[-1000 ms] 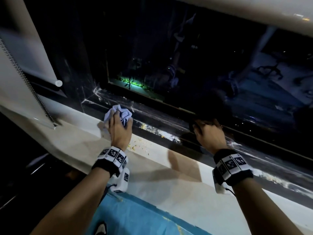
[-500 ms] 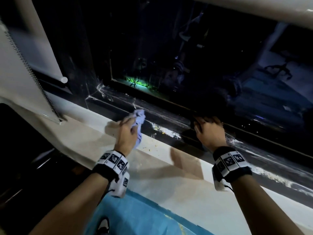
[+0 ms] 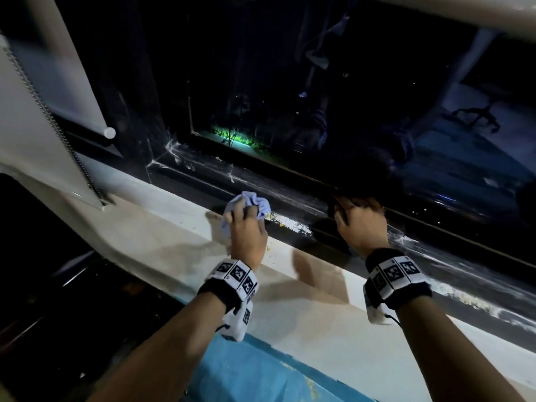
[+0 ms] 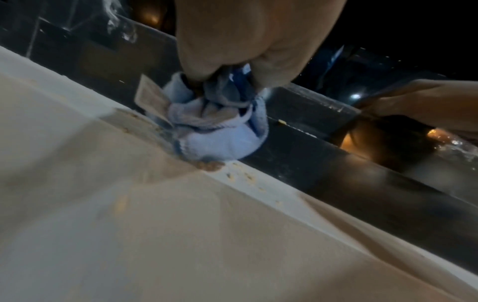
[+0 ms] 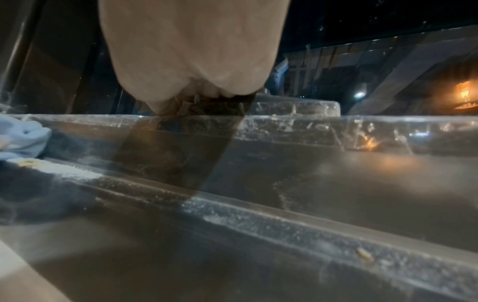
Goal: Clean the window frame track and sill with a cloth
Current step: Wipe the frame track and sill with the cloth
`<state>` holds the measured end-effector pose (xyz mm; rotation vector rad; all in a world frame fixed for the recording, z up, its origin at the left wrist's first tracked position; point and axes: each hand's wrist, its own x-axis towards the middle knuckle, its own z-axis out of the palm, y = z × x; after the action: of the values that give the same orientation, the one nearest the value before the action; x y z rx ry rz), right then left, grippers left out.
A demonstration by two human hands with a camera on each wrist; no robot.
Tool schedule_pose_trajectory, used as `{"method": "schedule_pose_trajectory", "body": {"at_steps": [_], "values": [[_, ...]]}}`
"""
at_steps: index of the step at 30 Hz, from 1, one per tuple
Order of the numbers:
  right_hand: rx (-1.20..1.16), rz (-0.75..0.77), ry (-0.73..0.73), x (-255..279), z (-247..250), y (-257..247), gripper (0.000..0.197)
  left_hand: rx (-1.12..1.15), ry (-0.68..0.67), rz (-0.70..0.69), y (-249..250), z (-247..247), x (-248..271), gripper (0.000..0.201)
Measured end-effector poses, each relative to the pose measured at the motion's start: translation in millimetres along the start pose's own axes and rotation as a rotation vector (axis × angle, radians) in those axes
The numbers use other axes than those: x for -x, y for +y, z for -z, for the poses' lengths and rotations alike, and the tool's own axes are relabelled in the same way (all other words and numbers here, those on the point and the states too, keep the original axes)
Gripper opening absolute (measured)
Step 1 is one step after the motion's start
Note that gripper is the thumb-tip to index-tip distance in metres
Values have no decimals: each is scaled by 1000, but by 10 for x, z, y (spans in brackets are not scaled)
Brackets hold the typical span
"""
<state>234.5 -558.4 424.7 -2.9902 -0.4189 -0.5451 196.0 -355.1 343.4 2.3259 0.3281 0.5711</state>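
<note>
My left hand point(image 3: 246, 213) grips a bunched light-blue cloth point(image 3: 253, 202) and presses it down where the white sill point(image 3: 162, 227) meets the black window track point(image 3: 293, 200). In the left wrist view the cloth point(image 4: 220, 139) sits against a small heap of tan crumbs point(image 4: 210, 166) at the sill's edge. My right hand point(image 3: 358, 211) is a little to the right, fingers curled over the track's raised rail point(image 5: 284, 124). White dust point(image 3: 291, 225) lies in the track between both hands.
A roller blind with a bead chain point(image 3: 52, 120) hangs at the left. Dark glass point(image 3: 290, 97) rises behind the track. A blue sheet point(image 3: 255, 372) lies below the sill. More white and yellowish dust point(image 3: 478, 304) streaks the track to the right.
My left hand has carried the cloth rightwards along the sill edge towards the right hand and down onto the track's edge. The right hand has stayed on the rail.
</note>
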Motion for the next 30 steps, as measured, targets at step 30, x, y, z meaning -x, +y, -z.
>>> {"method": "schedule_pose_trajectory", "body": {"at_steps": [30], "values": [[-7,62,2,66,132,186,40,14,-41,79,33,50,8,60]]}}
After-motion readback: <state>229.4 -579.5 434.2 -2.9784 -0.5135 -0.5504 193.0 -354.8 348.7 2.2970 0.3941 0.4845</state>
